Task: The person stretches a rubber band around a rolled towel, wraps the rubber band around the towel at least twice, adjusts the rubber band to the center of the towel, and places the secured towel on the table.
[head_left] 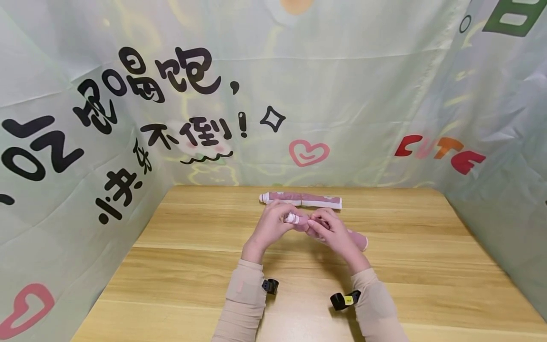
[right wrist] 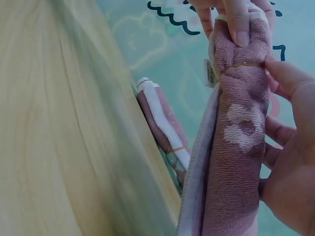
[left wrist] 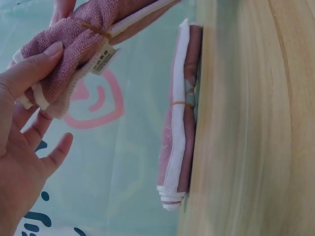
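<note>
A rolled pink towel (right wrist: pixel 238 172) with white edging is raised off the table, slanting between both hands. Near one end, a thin rubber band (left wrist: pixel 93 28) cinches it, and a small white label (left wrist: pixel 104 58) sticks out beside the band. My left hand (head_left: pixel 273 224) grips the end of the roll, its thumb pressed on the terry cloth. At the band, my right hand (head_left: pixel 335 233) pinches the towel, with its other fingers along the roll's side. Behind the hands lies a second rolled towel (head_left: pixel 316 198), also banded round its middle.
The wooden table (head_left: pixel 192 266) extends around the hands. A printed fabric backdrop (head_left: pixel 363 104) rises at its back and both sides. Each sleeve carries a black wrist camera (head_left: pixel 270 286) on its inner side.
</note>
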Available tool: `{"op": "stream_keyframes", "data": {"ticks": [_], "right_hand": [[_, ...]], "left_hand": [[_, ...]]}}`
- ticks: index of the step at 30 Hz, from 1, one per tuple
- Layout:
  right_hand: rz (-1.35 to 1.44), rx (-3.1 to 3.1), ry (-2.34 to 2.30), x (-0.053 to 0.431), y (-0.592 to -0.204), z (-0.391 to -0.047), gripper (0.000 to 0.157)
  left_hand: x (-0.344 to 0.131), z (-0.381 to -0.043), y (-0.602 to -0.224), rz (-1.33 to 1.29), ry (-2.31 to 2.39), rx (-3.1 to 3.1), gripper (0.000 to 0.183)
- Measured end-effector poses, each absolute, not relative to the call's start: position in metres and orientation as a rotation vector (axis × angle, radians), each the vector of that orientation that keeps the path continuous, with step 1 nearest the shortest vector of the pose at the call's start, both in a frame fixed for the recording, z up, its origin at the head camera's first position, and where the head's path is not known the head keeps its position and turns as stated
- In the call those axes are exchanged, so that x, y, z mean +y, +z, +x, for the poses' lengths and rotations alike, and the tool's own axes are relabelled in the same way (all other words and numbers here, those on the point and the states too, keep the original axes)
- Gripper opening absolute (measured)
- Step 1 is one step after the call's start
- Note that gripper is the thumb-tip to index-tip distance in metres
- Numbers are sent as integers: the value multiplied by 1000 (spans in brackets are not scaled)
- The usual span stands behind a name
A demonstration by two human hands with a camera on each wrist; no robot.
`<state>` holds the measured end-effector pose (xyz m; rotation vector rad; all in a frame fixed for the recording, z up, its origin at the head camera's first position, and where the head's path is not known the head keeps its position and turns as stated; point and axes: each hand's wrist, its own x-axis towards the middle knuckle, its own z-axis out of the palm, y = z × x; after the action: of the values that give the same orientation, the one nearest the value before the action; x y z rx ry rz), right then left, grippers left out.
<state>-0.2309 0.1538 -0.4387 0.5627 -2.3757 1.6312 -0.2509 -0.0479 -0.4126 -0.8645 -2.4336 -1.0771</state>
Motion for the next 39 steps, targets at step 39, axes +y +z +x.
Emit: {"op": "stream_keyframes", "data": {"ticks": [39], "right_hand": [[285,-2554,1438,167,-424,-229,8]], "left_hand": [[-44,-251,-410,-774,-1109,-2499,24]]}}
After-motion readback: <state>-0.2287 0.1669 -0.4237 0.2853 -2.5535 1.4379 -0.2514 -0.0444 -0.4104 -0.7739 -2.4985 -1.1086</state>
